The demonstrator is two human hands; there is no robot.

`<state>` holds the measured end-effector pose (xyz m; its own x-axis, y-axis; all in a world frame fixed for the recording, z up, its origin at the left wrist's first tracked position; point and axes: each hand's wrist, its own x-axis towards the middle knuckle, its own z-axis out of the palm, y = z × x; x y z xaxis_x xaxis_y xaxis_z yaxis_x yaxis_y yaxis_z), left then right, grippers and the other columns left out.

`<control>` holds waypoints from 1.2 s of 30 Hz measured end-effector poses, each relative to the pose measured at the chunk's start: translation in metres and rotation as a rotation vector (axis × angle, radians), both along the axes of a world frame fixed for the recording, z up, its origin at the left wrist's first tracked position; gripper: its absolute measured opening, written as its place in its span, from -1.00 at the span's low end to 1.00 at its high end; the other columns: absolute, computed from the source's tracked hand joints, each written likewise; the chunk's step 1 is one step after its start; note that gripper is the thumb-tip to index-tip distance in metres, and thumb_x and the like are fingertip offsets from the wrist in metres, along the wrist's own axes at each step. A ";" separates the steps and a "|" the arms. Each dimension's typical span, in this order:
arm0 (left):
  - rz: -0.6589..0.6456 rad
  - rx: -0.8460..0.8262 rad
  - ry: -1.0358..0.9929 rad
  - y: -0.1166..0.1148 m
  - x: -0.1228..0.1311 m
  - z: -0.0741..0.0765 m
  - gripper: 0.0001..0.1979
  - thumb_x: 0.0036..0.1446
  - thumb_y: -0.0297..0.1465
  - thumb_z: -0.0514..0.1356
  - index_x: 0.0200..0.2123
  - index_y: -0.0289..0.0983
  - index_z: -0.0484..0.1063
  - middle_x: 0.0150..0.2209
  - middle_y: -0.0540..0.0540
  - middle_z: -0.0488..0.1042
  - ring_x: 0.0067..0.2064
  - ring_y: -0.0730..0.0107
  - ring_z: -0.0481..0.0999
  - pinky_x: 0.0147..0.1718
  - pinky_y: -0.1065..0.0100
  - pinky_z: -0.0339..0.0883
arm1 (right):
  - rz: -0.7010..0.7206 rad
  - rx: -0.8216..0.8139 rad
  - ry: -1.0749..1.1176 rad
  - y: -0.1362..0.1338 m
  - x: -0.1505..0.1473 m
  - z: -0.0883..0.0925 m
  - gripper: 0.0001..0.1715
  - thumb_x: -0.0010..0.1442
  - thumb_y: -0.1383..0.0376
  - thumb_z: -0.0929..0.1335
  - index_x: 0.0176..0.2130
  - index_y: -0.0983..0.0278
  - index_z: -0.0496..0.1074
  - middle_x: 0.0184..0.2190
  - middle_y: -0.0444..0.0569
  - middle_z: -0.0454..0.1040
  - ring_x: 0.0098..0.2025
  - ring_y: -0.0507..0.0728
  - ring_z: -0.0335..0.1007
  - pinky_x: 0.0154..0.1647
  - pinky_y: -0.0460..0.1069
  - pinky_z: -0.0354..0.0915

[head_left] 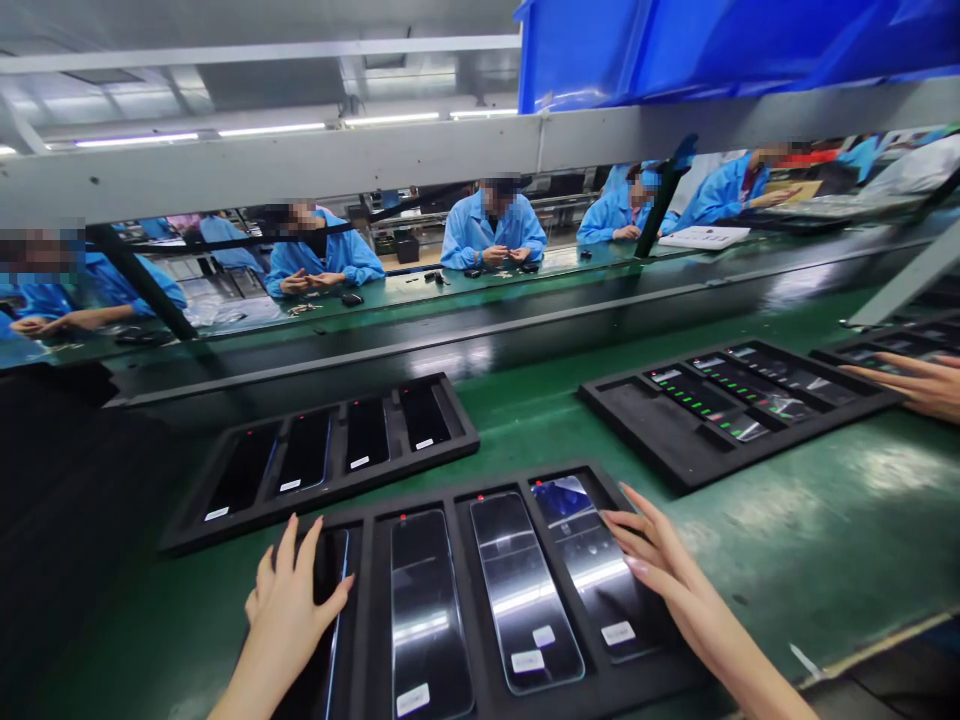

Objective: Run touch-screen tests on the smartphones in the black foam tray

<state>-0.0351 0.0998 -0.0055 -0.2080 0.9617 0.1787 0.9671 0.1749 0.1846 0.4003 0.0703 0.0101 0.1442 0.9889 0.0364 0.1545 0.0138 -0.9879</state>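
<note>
Both of my hands at the nearest black tray (480, 496), which has four slots and sits on the green counter (757, 530). My left hand (289, 610) lies over the leftmost smartphone (315, 680), fingers spread and pressed on its upper part, with the grip apart rather than closed around the edges. My right hand (660, 565) reaches in from the right, its grip also apart, the fingertips (626, 525) on the right edge of the rightmost smartphone (596, 580).

Each phone lies flat and screen-up in its own slot, its long axis running away from me. Each hand is nearest to the phone beneath it. Two more smartphones (427, 615) lie between my hands, untouched, with white labels (529, 660) on their glass.

Beyond them, a second black tray (450, 440) holds four dark phones, and a third black tray (615, 400) to the right holds devices with small green lit marks. At the right edge, a co-worker's hand (911, 385) rests at a further tray, apart from mine.

Across the line, co-workers in blue smocks (491, 230) sit at a second counter (480, 285), below a grey shelf beam (262, 165) carrying a blue plastic bin (637, 50).
</note>
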 end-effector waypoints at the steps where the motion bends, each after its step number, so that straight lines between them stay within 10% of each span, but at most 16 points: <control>1: -0.006 0.021 -0.020 0.000 0.000 -0.001 -0.42 0.28 -0.17 -0.06 0.27 -0.33 0.18 0.39 -0.30 -0.04 0.31 -0.39 0.03 0.07 -0.37 0.20 | -0.013 0.013 -0.007 -0.002 -0.003 -0.001 -0.06 0.15 -0.14 0.36 0.31 0.17 -0.01 0.20 0.22 0.23 0.22 0.36 0.23 0.26 0.29 0.17; 7: -0.338 0.002 -0.175 -0.007 0.062 0.022 -0.46 0.24 -0.27 0.00 0.26 -0.30 0.21 0.39 -0.24 -0.01 0.43 0.01 -0.20 0.31 -0.15 -0.08 | 0.213 0.105 -0.119 -0.037 -0.063 0.002 -0.40 0.41 0.11 0.21 0.34 0.11 -0.03 0.35 0.08 0.02 0.35 0.22 0.01 0.35 0.21 0.05; 13: -0.319 -0.346 -0.160 0.003 0.130 0.046 -0.28 0.11 -0.47 0.07 0.36 -0.21 0.02 0.45 -0.21 -0.24 0.44 -0.05 -0.39 0.32 -0.22 -0.41 | 0.202 0.136 -0.374 -0.037 -0.117 0.002 -0.31 0.29 0.22 0.25 0.35 0.20 0.04 0.34 0.07 0.06 0.37 0.25 -0.06 0.36 0.21 0.03; 25: -0.298 -0.241 -0.103 0.020 0.123 0.039 -0.26 0.07 -0.52 0.03 0.36 -0.37 0.00 0.43 -0.30 -0.15 0.44 -0.08 -0.27 0.34 -0.18 -0.41 | 0.048 -0.017 0.098 -0.007 -0.126 -0.012 -0.33 0.23 0.00 0.32 0.23 0.13 0.12 0.28 0.08 0.16 0.33 0.25 0.05 0.31 0.15 0.11; 36: -0.404 -0.311 -0.094 0.027 0.123 0.047 -0.10 -0.09 -0.57 0.07 0.38 -0.22 -0.03 0.44 -0.13 -0.16 0.41 -0.35 -0.32 0.23 -0.47 -0.39 | 0.021 -0.022 -0.041 -0.017 -0.128 0.006 -0.08 0.29 -0.12 0.26 0.39 0.07 -0.26 0.08 0.09 0.23 0.23 0.32 0.20 0.26 0.26 0.09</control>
